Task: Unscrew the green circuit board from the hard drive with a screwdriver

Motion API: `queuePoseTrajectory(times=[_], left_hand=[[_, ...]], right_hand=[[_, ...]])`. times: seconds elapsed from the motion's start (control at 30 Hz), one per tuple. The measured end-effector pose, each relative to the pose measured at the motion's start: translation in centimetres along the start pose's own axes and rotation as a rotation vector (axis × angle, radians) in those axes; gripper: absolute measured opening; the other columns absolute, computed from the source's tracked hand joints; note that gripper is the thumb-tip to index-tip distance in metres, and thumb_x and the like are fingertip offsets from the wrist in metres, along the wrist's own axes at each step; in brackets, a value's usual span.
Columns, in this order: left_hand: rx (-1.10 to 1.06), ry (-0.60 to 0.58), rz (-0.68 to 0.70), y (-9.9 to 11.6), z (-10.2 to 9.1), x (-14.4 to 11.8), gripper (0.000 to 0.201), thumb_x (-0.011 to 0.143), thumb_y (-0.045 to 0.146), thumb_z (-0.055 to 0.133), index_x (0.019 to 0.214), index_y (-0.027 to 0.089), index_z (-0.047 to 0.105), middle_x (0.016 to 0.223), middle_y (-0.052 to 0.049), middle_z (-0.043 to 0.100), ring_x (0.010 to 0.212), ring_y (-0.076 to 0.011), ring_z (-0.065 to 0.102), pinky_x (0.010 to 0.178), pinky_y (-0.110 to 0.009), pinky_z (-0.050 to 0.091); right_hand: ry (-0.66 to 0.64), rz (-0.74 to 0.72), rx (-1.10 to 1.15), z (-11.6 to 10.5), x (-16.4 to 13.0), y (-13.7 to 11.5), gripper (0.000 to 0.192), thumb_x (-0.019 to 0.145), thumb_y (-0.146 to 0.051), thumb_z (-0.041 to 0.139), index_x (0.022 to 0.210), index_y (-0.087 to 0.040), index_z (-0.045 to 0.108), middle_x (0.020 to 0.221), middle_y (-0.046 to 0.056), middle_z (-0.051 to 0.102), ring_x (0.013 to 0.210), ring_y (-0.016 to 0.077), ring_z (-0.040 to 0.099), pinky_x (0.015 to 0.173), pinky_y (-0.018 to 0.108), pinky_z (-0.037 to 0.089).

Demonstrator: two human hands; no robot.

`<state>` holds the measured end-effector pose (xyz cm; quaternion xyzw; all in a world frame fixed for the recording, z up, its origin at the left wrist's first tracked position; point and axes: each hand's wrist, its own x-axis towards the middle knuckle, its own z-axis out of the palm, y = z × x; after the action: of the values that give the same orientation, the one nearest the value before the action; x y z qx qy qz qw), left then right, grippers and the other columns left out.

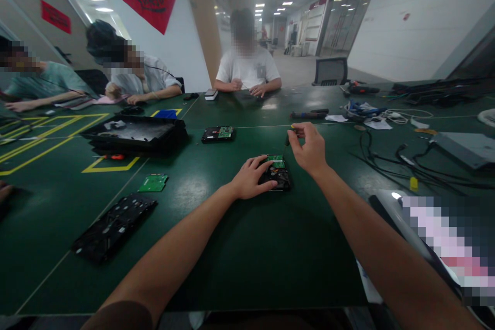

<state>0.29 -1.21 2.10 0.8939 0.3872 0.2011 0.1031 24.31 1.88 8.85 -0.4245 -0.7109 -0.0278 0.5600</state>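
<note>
A hard drive (284,181) lies on the green table in front of me, its green circuit board (277,161) facing up. My left hand (253,178) holds it down from the left, with the thumb and fingers spread across its top. In my right hand (307,147) a thin dark screwdriver (287,140) is pinched upright, its shaft pointing down at the board's right edge. The exact spot under the tip is too small to make out.
Left of me are a loose green circuit board (153,182), a black drive casing (116,225) and a black tray (133,131). Another hard drive (218,134) lies farther back. Cables (406,165), a grey metal box (464,148) and a laptop (390,206) are on the right. Several people sit around.
</note>
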Motion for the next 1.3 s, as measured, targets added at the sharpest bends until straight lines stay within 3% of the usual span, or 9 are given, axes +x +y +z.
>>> queuePoseTrajectory(times=[0.27,0.43,0.5,0.73,0.9,1.1,1.3], left_hand=[[-0.013,-0.011,-0.008,0.1,-0.1,0.0,0.081,0.092,0.072,0.055,0.16,0.031,0.037,0.165,-0.01,0.034,0.148,-0.0389,0.033,0.122,-0.06,0.031],[-0.013,-0.006,0.005,0.1,-0.2,0.1,0.081,0.093,0.073,0.054,0.16,0.029,0.038,0.165,-0.011,0.034,0.148,-0.0381,0.034,0.123,-0.059,0.031],[-0.011,-0.003,0.009,0.1,-0.1,0.0,0.081,0.093,0.073,0.053,0.16,0.029,0.038,0.165,-0.011,0.034,0.148,-0.0379,0.034,0.123,-0.058,0.031],[-0.004,-0.017,-0.004,0.2,-0.3,0.0,0.083,0.093,0.075,0.051,0.161,0.029,0.036,0.165,-0.011,0.033,0.148,-0.0379,0.033,0.123,-0.058,0.031],[0.001,-0.018,-0.005,0.3,-0.3,0.0,0.084,0.093,0.076,0.051,0.161,0.03,0.036,0.165,-0.01,0.033,0.148,-0.0375,0.033,0.123,-0.058,0.03],[-0.008,-0.014,-0.002,0.3,-0.3,0.0,0.082,0.093,0.074,0.052,0.16,0.03,0.037,0.165,-0.01,0.033,0.148,-0.0375,0.033,0.123,-0.058,0.03],[-0.002,-0.01,-0.003,0.3,-0.3,0.0,0.083,0.093,0.075,0.051,0.161,0.03,0.036,0.165,-0.01,0.032,0.148,-0.0378,0.032,0.123,-0.058,0.031]], right_hand=[[-0.006,0.076,-0.031,-0.7,0.7,-1.0,0.024,0.096,-0.035,0.061,0.115,-0.023,0.069,0.107,0.009,0.069,0.084,0.0217,0.065,0.082,0.041,0.056],[-0.121,0.431,0.354,-0.4,0.9,-1.0,0.027,0.092,-0.048,0.067,0.103,-0.024,0.062,0.097,0.004,0.07,0.058,0.0121,0.063,0.049,0.026,0.048],[-0.14,0.518,0.503,-0.2,1.0,-0.9,0.032,0.088,-0.051,0.072,0.099,-0.024,0.057,0.093,0.002,0.071,0.053,0.0113,0.062,0.044,0.024,0.044],[-0.152,0.63,0.7,-0.2,1.3,-1.0,0.035,0.091,-0.054,0.064,0.105,-0.022,0.069,0.09,0.003,0.072,0.051,0.0099,0.062,0.044,0.023,0.044],[-0.167,0.667,0.664,-0.5,1.5,-0.9,0.028,0.087,-0.048,0.071,0.093,-0.021,0.07,0.067,-0.001,0.064,0.049,0.0095,0.055,0.04,0.02,0.036],[-0.196,0.728,0.755,-0.7,1.5,-1.3,0.027,0.086,-0.046,0.073,0.093,-0.022,0.062,0.091,0.004,0.074,0.051,0.009,0.058,0.039,0.021,0.037],[-0.245,0.756,0.873,-0.9,1.7,-1.3,0.026,0.088,-0.041,0.067,0.101,-0.02,0.071,0.09,0.004,0.07,0.056,0.0112,0.062,0.046,0.024,0.044]])
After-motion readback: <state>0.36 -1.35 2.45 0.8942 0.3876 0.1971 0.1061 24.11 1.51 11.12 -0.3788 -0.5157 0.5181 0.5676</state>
